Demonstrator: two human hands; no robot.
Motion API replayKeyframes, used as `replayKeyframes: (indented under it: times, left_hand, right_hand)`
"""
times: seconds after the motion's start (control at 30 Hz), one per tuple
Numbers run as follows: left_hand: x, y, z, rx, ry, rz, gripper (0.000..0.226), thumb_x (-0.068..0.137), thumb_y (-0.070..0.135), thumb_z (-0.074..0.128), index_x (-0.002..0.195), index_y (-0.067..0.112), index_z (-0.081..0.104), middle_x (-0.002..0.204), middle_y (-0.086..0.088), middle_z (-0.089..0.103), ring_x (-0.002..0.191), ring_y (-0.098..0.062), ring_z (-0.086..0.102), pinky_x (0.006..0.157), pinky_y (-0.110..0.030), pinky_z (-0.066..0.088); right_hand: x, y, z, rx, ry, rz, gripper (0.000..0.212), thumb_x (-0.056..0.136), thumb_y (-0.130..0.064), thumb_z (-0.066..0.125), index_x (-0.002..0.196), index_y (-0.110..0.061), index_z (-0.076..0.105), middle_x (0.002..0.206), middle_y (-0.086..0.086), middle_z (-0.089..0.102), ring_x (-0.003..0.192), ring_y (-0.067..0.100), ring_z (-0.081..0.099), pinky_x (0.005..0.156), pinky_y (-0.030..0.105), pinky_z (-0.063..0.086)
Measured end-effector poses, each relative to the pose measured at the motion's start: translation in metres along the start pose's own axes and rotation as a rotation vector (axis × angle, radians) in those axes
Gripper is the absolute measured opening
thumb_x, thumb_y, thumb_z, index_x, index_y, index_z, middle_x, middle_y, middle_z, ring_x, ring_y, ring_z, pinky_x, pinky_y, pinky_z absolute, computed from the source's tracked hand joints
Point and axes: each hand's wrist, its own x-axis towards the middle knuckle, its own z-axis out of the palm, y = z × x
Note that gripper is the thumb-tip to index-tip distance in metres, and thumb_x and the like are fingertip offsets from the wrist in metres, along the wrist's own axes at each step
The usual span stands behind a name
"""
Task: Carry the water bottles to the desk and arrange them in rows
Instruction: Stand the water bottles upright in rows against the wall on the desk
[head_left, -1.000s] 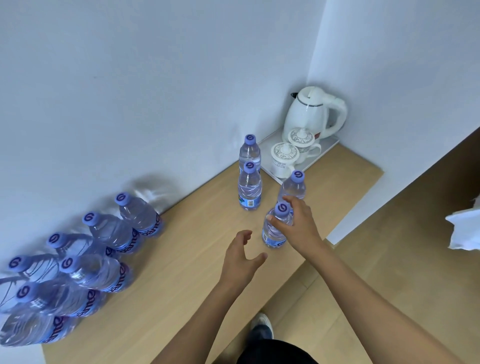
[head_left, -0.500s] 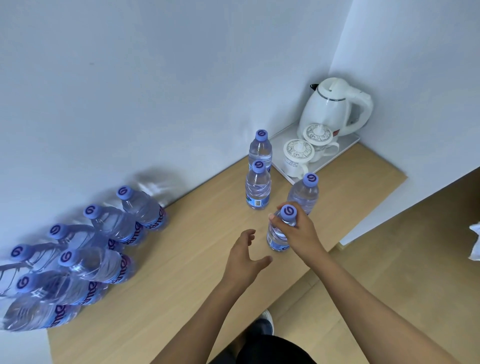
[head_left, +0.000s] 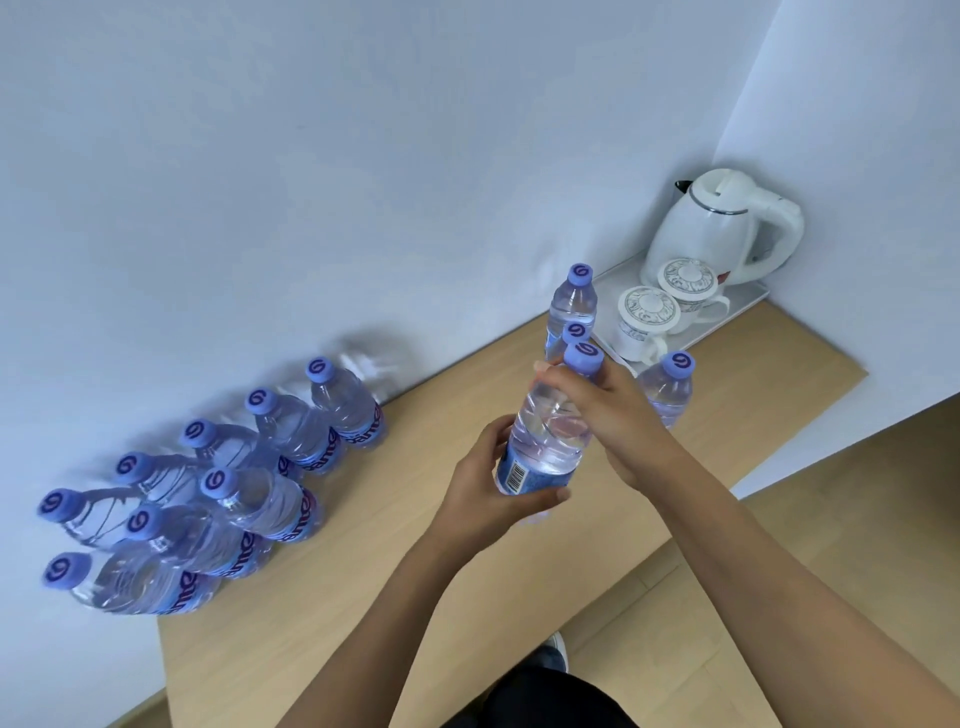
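We judge the step in hand to be the placing of one bottle into a row: we have a water bottle (head_left: 550, 436) lifted clear of the counter (head_left: 426, 545) and held between both hands, roughly upright with its cap leaning a little away from us. Our left hand (head_left: 488, 493) wraps the lower part, thumb and fingers (head_left: 540, 501) curled round the blue label near the base. Our right hand (head_left: 608, 410) comes over from the right and grips the shoulder just under the purple cap (head_left: 583, 358), fingers closed on the neck. Both forearms reach forward and meet over the middle of the counter. Behind the held bottle three others stand upright: two (head_left: 573, 301) one behind the other towards the wall and one (head_left: 667, 389) to the right, near the tray (head_left: 748, 306) with the kettle (head_left: 722, 228) and two lidded cups (head_left: 649, 322). A larger cluster of bottles (head_left: 208, 493) stands well apart at the left end of the counter, against the wall. The next move, as we read it, calls for lowering this bottle straight down into the open spot in front of the right-hand bottle, so that it lines up beside its neighbours without knocking them, then letting go with both hands. The bottle looks full, so a steady two-handed descent seems wise.
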Motion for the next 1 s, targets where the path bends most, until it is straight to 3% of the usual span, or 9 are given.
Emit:
replayKeyframes:
  times: [0.1,0.27,0.33,0.4,0.53,0.73,0.83,0.93,1.0]
  left_hand:
    - [-0.013,0.006,-0.017,-0.024,0.001,0.022,0.076,0.064,0.026,0.089,0.129,0.03,0.05,0.111,0.015,0.068,0.095,-0.005,0.067,0.07,-0.014,0.052]
    - [-0.037,0.008,-0.037,-0.067,0.028,-0.014,0.072,0.061,0.024,0.091,0.121,0.03,0.051,0.095,0.001,0.069,0.076,-0.021,0.067,0.058,-0.034,0.056]
    - [-0.046,0.01,-0.042,-0.066,0.095,-0.012,0.063,0.061,0.023,0.09,0.113,0.027,0.055,0.092,0.0,0.07,0.076,-0.019,0.068,0.06,-0.033,0.058]
    - [-0.054,0.014,-0.047,-0.09,0.157,-0.022,0.056,0.061,0.017,0.089,0.107,0.023,0.056,0.084,0.0,0.07,0.065,-0.016,0.066,0.052,-0.029,0.054]
    - [-0.068,0.023,-0.051,-0.12,0.253,-0.004,0.05,0.062,0.013,0.086,0.102,0.02,0.057,0.07,-0.005,0.067,0.052,-0.018,0.059,0.047,-0.03,0.047]
    - [-0.082,0.033,-0.057,-0.186,0.251,0.009,0.053,0.065,0.007,0.087,0.106,0.016,0.055,0.07,-0.012,0.065,0.051,-0.027,0.058,0.048,-0.034,0.048]
    - [-0.089,0.039,-0.065,-0.17,0.177,0.01,0.06,0.066,0.01,0.089,0.115,0.018,0.054,0.089,-0.008,0.07,0.074,-0.026,0.067,0.063,-0.035,0.058]
    - [-0.095,0.048,-0.072,-0.239,0.052,0.018,0.056,0.072,0.005,0.085,0.116,0.017,0.052,0.084,-0.005,0.068,0.07,-0.02,0.064,0.065,-0.029,0.054]
    - [-0.096,0.052,-0.073,-0.24,0.072,0.029,0.054,0.072,0.0,0.084,0.113,0.015,0.053,0.081,-0.007,0.068,0.067,-0.02,0.063,0.063,-0.031,0.055]
  right_hand:
    - [-0.006,-0.014,0.022,0.055,-0.008,0.033,0.024,0.089,-0.024,0.069,0.08,-0.003,0.061,0.079,0.009,0.062,0.072,0.018,0.061,0.068,0.029,0.05]
    - [-0.014,-0.034,0.056,0.133,-0.045,0.07,0.02,0.089,-0.026,0.07,0.069,-0.022,0.066,0.08,0.009,0.067,0.071,0.016,0.066,0.064,0.027,0.054]
    - [-0.015,-0.039,0.069,0.131,-0.066,0.093,0.019,0.087,-0.028,0.072,0.069,-0.022,0.067,0.079,0.008,0.068,0.076,0.019,0.069,0.069,0.031,0.054]
    - [-0.017,-0.042,0.081,0.158,-0.066,0.122,0.015,0.086,-0.029,0.074,0.08,-0.018,0.066,0.08,0.006,0.07,0.08,0.018,0.071,0.07,0.031,0.055]
    - [-0.023,-0.044,0.105,0.105,-0.002,0.064,0.033,0.072,-0.035,0.084,0.082,-0.016,0.06,0.071,0.0,0.061,0.065,0.013,0.062,0.061,0.024,0.051]
    - [-0.029,-0.048,0.125,0.091,0.034,0.048,0.018,0.064,-0.015,0.077,0.062,-0.019,0.06,0.06,0.003,0.06,0.056,0.019,0.058,0.058,0.028,0.049]
    - [-0.028,-0.059,0.123,0.142,-0.061,0.089,0.014,0.061,-0.01,0.074,0.058,-0.018,0.062,0.067,0.012,0.061,0.066,0.028,0.059,0.067,0.036,0.049]
    - [-0.026,-0.07,0.119,0.203,-0.196,0.082,0.01,0.06,-0.01,0.07,0.061,-0.016,0.064,0.082,0.021,0.057,0.078,0.035,0.058,0.073,0.04,0.049]
    - [-0.026,-0.074,0.118,0.226,-0.284,0.052,0.009,0.062,-0.01,0.071,0.066,-0.015,0.064,0.083,0.022,0.059,0.078,0.035,0.061,0.07,0.037,0.052]
